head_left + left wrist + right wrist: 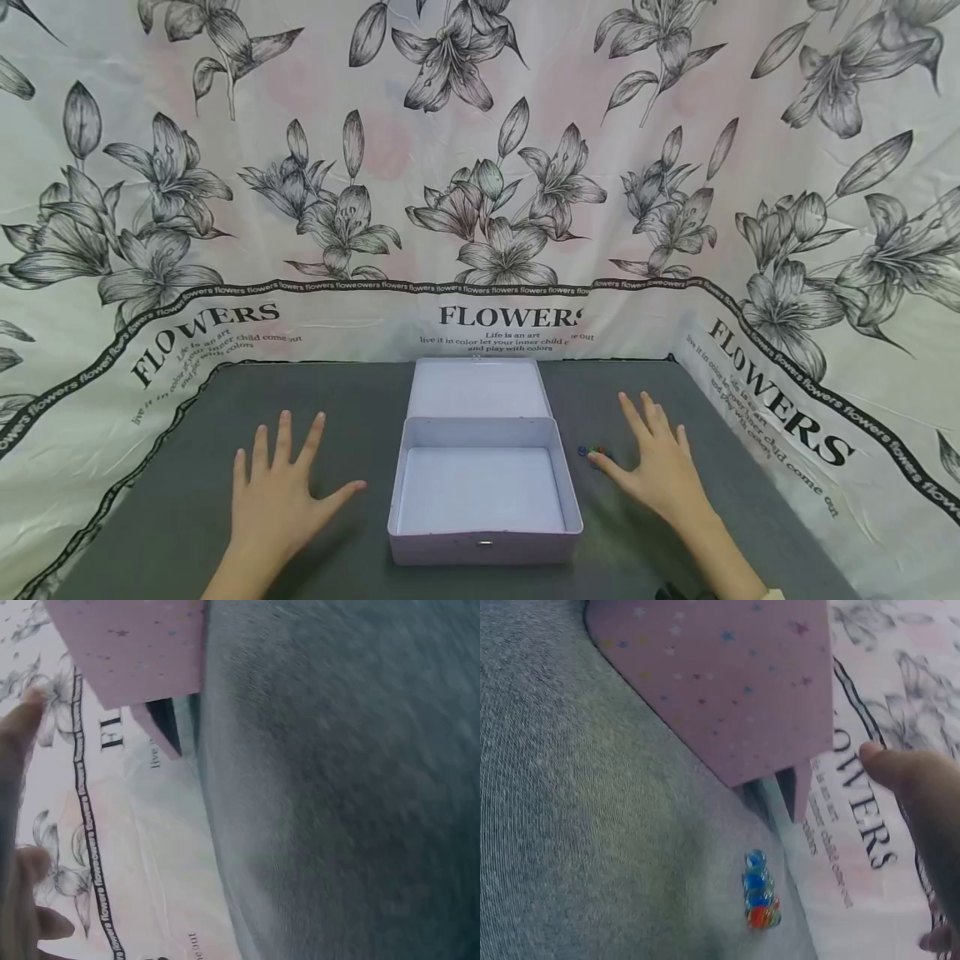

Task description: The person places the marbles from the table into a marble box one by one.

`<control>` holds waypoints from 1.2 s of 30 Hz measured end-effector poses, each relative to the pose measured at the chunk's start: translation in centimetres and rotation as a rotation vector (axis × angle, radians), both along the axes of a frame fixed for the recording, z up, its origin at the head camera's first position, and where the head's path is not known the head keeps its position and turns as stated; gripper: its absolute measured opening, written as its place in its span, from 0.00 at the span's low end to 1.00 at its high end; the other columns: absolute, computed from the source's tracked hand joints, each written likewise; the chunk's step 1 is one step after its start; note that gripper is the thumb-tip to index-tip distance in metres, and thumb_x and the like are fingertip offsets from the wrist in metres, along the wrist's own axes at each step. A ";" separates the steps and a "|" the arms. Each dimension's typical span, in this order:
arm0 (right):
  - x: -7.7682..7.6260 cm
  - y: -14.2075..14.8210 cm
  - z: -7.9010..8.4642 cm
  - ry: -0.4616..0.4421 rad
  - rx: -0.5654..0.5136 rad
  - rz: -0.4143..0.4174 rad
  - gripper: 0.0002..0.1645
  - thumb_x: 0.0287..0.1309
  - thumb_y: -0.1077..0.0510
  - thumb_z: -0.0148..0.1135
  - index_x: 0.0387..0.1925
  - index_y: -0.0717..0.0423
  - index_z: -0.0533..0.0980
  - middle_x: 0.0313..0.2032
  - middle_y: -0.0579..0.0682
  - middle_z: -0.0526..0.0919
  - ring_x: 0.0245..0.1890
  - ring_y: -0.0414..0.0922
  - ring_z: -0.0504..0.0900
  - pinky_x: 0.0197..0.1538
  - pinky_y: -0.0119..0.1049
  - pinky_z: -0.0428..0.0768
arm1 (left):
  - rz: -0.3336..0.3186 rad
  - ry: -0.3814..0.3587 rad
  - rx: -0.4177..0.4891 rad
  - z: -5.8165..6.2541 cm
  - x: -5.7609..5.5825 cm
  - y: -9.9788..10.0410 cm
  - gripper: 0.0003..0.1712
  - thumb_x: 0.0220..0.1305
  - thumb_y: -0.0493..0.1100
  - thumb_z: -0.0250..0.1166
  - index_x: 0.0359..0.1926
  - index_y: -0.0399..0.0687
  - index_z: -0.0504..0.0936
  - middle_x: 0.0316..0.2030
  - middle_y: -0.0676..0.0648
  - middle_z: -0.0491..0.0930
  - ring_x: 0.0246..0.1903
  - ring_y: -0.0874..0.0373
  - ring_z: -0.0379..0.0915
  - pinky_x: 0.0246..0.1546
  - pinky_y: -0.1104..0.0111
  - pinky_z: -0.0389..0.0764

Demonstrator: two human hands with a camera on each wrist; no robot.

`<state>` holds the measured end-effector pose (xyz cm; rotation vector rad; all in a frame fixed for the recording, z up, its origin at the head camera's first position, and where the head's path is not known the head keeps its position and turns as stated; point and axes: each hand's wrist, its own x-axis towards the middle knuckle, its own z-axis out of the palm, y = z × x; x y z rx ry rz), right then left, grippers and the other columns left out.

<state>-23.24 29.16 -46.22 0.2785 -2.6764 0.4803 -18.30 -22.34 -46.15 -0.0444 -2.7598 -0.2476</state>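
In the head view an opened metal box (486, 546) with a white inside stands mid-table, its lid (478, 388) tipped back behind it. The wrist views show its pink outer wall (727, 682) dotted with small coloured stars. To the left of the box my left hand (277, 492) hovers with fingers spread, holding nothing. My right hand (663, 471), also spread and holding nothing, is on the other side. Several glass marbles (757, 889), blue and orange-red, lie in a small cluster on the table right of the box; my right thumb partly covers them in the head view.
A dark grey cloth (330, 575) covers the table. White fabric (360, 325) printed with flowers and lettering hangs behind it and along both sides. A small black object (670, 592) shows at the bottom edge by my right forearm.
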 end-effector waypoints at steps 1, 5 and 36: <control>0.0 0.2 -0.2 0.009 -0.051 0.017 0.63 0.60 0.32 0.73 0.85 0.47 0.53 0.79 0.72 0.59 0.74 0.77 0.61 0.66 0.84 0.60 | 0.006 -0.002 0.028 0.1 0.0 0.1 0.66 0.55 0.87 0.60 0.85 0.58 0.56 0.80 0.27 0.55 0.75 0.21 0.51 0.71 0.25 0.50; -0.2 1.1 -1.0 0.064 -0.264 0.083 0.52 0.64 0.47 0.76 0.81 0.56 0.61 0.70 0.70 0.73 0.67 0.72 0.74 0.62 0.76 0.73 | -0.010 -0.032 0.164 -0.1 0.2 0.4 0.58 0.65 0.81 0.60 0.84 0.54 0.59 0.79 0.28 0.57 0.70 0.22 0.61 0.69 0.26 0.56; -0.3 5.2 -6.0 -0.199 -0.378 0.103 0.11 0.55 0.55 0.82 0.40 0.49 0.88 0.28 0.36 0.84 0.22 0.34 0.69 0.27 0.31 0.68 | -0.603 -0.034 0.782 -5.7 1.0 4.8 0.43 0.59 0.43 0.81 0.75 0.48 0.76 0.71 0.43 0.77 0.30 0.65 0.74 0.21 0.74 0.74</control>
